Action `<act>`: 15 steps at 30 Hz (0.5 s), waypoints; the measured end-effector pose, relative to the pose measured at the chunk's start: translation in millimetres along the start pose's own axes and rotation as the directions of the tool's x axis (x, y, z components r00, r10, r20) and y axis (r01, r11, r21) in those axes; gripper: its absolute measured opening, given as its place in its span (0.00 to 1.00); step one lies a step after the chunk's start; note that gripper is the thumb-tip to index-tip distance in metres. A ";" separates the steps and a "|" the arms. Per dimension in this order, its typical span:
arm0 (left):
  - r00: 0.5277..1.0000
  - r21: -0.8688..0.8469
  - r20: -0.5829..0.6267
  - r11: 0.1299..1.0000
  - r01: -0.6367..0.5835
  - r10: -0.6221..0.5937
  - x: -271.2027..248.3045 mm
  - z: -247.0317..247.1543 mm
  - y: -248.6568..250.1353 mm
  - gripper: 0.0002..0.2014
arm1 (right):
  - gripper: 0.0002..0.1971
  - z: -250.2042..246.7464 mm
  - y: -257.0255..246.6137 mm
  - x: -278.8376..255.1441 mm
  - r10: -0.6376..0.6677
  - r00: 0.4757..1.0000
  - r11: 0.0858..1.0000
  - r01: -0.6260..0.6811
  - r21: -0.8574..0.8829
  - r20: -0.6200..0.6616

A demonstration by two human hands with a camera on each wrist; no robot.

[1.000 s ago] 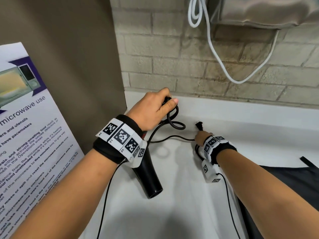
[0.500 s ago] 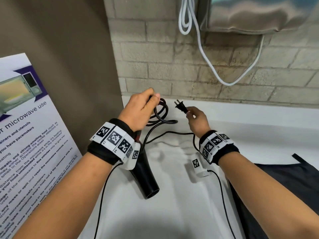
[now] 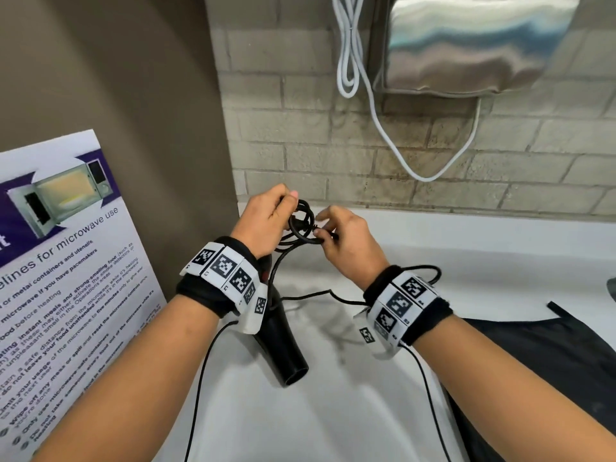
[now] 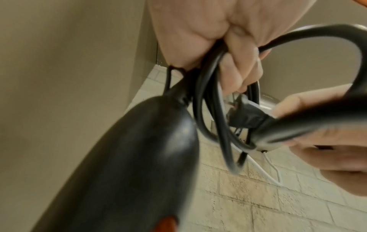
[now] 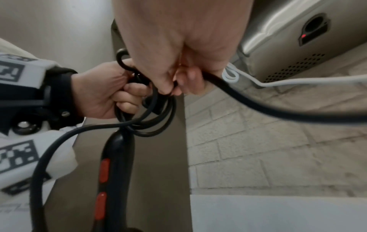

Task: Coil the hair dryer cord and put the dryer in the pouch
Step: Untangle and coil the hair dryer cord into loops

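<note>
The black hair dryer [image 3: 283, 345] hangs nozzle-down above the white counter [image 3: 333, 421], its handle with red buttons [image 5: 103, 171] seen in the right wrist view. My left hand [image 3: 283, 208] grips several loops of the black cord [image 3: 301, 228] above the dryer's handle. My right hand [image 3: 323, 226] pinches the cord just behind the plug [image 4: 244, 116], which pokes into the loops. The rest of the cord trails under my right wrist. A black pouch [image 3: 550, 355] lies flat on the counter at the right, partly hidden by my right forearm.
A steel hand dryer [image 3: 466, 45] is mounted on the brick wall above, with a white cable [image 3: 383, 128] looping below it. A microwave-use poster [image 3: 66, 278] leans at the left beside a brown wall panel. Thin sensor wires run along both forearms.
My right hand lifted the plug off the counter and carried it left to the loops in my left hand. Both hands and the dryer rose slightly.
</note>
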State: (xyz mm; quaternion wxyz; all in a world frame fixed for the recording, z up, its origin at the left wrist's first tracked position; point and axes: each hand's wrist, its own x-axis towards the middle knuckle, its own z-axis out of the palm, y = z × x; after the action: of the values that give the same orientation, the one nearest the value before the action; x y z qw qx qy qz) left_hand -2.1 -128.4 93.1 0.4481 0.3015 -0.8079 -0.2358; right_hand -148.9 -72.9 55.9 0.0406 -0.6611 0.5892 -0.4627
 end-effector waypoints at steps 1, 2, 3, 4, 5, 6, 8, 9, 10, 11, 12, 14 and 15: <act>1.000 -0.006 0.000 1.000 0.003 -0.003 -0.1 0.4 0.6 0.18 | 0.07 1.6 -3.5 1.3 0.062 0.998 0.998 -0.061 0.022 -0.012; 1.000 -0.012 0.005 1.000 0.005 -0.005 0.0 0.1 1.5 0.18 | 0.09 2.9 -7.4 2.5 0.094 0.995 0.995 -0.093 0.031 -0.019; 1.000 -0.017 0.015 1.000 0.008 -0.007 -0.2 0.1 2.4 0.18 | 0.10 3.9 -11.1 3.6 0.105 0.994 0.994 -0.104 0.019 -0.012; 0.999 -0.016 0.032 1.000 0.009 -0.008 -0.5 -0.2 2.8 0.18 | 0.10 4.7 -15.0 4.4 0.105 0.995 0.995 -0.105 -0.001 0.003; 0.999 -0.013 0.049 1.000 0.008 -0.007 -0.8 -0.4 3.1 0.18 | 0.10 5.4 -18.0 4.9 0.099 0.995 0.995 -0.098 -0.018 0.017; 0.998 -0.011 0.059 1.000 0.008 -0.008 -0.9 -0.8 2.9 0.18 | 0.10 5.5 -21.1 5.5 0.099 0.995 0.995 -0.099 -0.026 0.017; 0.998 -0.035 0.065 0.999 0.015 -0.013 -1.7 -2.5 3.4 0.18 | 0.14 5.4 -23.8 8.3 0.097 0.995 0.995 -0.096 0.008 -0.016; 0.997 -0.054 0.075 0.998 0.013 -0.009 -2.5 -3.2 3.8 0.18 | 0.18 5.7 -23.6 10.6 0.077 0.997 0.997 -0.076 0.031 -0.021; 0.996 -0.069 0.089 0.998 0.008 -0.001 -3.6 -3.8 4.9 0.17 | 0.23 7.2 -22.6 13.6 0.051 0.999 0.998 -0.051 0.044 0.000; 0.994 -0.079 0.105 0.997 0.004 0.004 -4.8 -3.7 6.1 0.16 | 0.29 10.0 -20.3 17.5 0.010 0.999 0.999 -0.012 0.052 0.038; 0.993 -0.086 0.114 0.996 0.006 0.004 -5.7 -3.7 6.8 0.15 | 0.32 14.3 -17.1 21.7 -0.030 0.996 0.998 0.025 0.058 0.081; 0.993 -0.123 0.112 0.992 0.034 -0.021 -6.4 -3.1 5.5 0.14 | 0.26 21.0 -13.4 29.6 -0.095 0.989 0.992 0.085 0.089 0.115; 0.994 -0.156 0.104 0.986 0.055 -0.039 -6.4 -3.2 4.0 0.14 | 0.22 22.0 -13.3 32.6 -0.108 0.988 0.990 0.097 0.100 0.111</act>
State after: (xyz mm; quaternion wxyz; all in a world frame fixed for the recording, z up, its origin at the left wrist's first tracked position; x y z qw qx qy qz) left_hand 2.2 -121.4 93.5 0.4236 0.2717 -0.8008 -0.3248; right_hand -128.5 -106.3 69.7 0.0821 -0.7138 0.5284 -0.4523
